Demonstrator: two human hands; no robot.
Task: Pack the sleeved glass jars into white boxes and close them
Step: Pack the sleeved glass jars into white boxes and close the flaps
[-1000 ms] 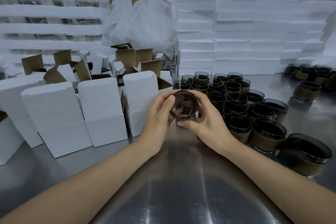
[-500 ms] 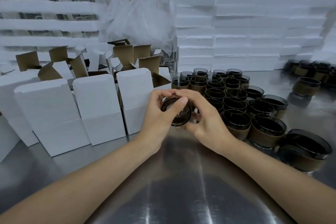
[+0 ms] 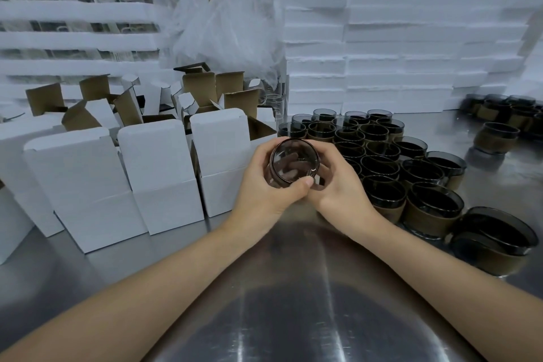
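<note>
A smoky glass jar (image 3: pixel 293 160) is held between both hands just above the steel table, one round end turned toward me. My left hand (image 3: pixel 266 188) wraps its left side with the thumb across the lower rim. My right hand (image 3: pixel 338 182) cups its right side, fingers showing through the glass. A cluster of sleeved jars (image 3: pixel 382 161) stands upright to the right. White boxes (image 3: pixel 155 173) stand to the left; the nearest white box (image 3: pixel 221 161) is right beside my left hand.
Open boxes with brown flaps up (image 3: pixel 202 91) stand behind the front row. Stacked white foam trays (image 3: pixel 396 47) and a plastic bag (image 3: pixel 226 23) line the back. More sleeved jars (image 3: pixel 499 114) sit far right. The steel table (image 3: pixel 293 288) stretches toward me.
The jar has been turned in my hands and shifted slightly left toward the boxes; my left thumb moved from its top down to its lower rim.
</note>
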